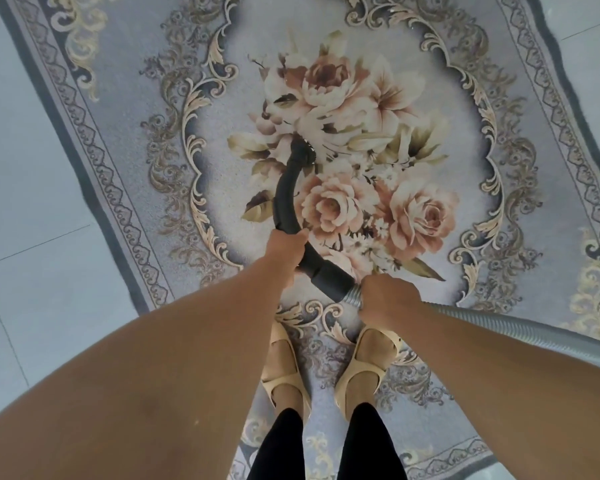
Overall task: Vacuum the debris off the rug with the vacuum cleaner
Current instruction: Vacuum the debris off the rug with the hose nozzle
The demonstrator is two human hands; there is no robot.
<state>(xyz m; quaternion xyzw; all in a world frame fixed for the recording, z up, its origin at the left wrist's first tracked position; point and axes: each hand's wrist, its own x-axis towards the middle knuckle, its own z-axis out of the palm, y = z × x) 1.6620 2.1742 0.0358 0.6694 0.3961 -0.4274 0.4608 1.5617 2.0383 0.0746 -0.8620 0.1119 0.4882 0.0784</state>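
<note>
Black wand (284,199) 1: left hand (288,252) | hose (499,323) 1: right hand (388,296) | rug (118,133) 1

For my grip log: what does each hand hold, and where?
Left hand grips the black curved tube at its bend; the right hand grips the grey ribbed hose behind the tube.

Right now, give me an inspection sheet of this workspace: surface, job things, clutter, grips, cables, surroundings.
Surface: grey-blue ornate rug with a floral centre, lying flat.
Job's things: black curved plastic vacuum tube, its far end down on the rug's flowers.
Clutter: nothing seen; any debris is too small to tell.
Grips: left hand holds the tube's bend; right hand holds the grey ribbed hose at the tube joint.
Cables: the hose runs off to the right; no power cord seen.
Surroundings: pale tiled floor; beige sandals stand on the rug.
</note>
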